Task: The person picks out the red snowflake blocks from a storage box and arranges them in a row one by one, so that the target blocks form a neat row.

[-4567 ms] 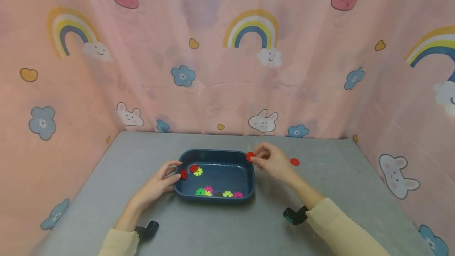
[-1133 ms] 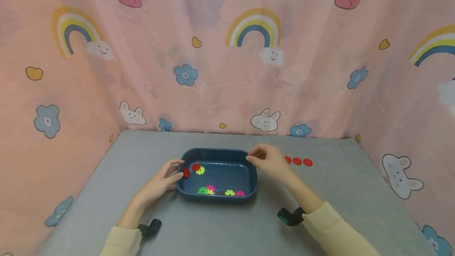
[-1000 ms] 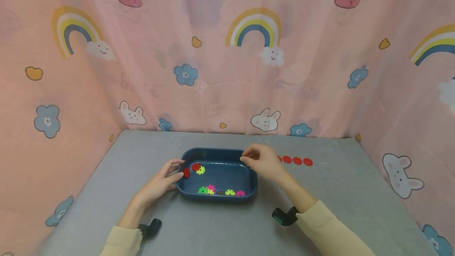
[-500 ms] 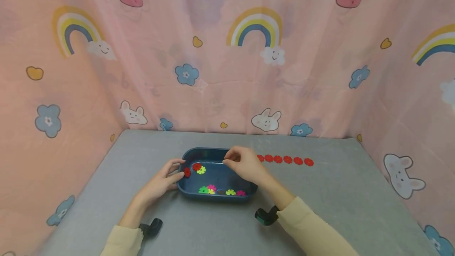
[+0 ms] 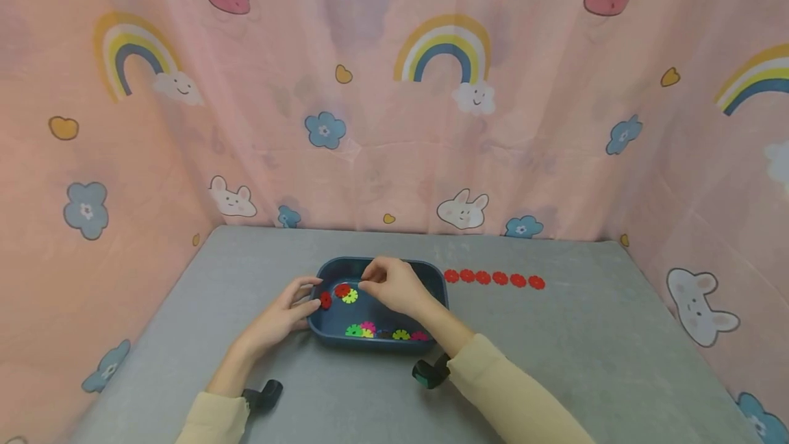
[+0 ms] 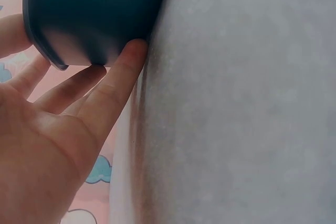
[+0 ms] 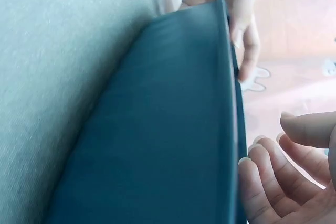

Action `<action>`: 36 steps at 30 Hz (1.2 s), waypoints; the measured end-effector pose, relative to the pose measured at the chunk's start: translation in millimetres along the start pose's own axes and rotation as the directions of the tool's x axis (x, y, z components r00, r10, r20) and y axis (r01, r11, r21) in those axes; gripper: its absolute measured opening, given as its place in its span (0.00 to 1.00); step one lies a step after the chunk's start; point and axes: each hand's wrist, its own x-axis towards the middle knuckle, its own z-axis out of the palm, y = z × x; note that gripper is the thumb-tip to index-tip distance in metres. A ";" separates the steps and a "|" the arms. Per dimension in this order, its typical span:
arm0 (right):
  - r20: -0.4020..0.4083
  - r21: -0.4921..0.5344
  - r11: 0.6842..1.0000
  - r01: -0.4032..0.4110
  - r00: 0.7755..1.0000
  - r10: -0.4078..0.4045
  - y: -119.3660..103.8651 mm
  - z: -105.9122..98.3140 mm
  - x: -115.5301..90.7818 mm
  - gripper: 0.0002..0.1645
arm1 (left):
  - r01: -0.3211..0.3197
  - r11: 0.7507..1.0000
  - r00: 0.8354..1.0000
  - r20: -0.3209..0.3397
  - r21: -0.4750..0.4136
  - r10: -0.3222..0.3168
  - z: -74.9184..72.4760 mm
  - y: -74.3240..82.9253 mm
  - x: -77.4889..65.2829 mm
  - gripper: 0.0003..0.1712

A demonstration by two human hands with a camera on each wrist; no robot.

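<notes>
A dark blue rectangular tray (image 5: 377, 342) stands on the table, with toothed plastic snowflake discs inside. My left hand (image 5: 285, 308) holds its left end; in the left wrist view, fingers (image 6: 116, 85) lie against the outer wall. Near the tray's left end are two red discs, one (image 5: 325, 300) beside the thumb and another (image 5: 342, 290) overlapping a yellow disc (image 5: 350, 297). My right hand (image 5: 394, 286) hovers over the tray, close to that pair. Its thumb and fingers are bent loosely, and the right wrist view shows a gap between thumb and index, holding nothing.
Along the tray's front inner side lie green (image 5: 354, 330), pink (image 5: 368, 327), yellow (image 5: 401, 335) and dark discs. Several red discs form a row (image 5: 483, 277) on the grey table (image 5: 592, 334), right of the tray. A pink printed curtain (image 5: 394, 170) encloses the table's back and sides.
The red row has grown leftward from one disc to several. My right hand, which earlier pinched a red disc at the tray's right rim, has moved left over the tray. My left hand stays put.
</notes>
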 end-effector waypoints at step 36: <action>0.068 -0.221 0.956 -0.192 0.975 0.211 11.9 62.6 50.3 0.20 | -0.009 0.999 0.999 0.037 -0.039 0.010 -3.4 -3.8 -0.6 0.29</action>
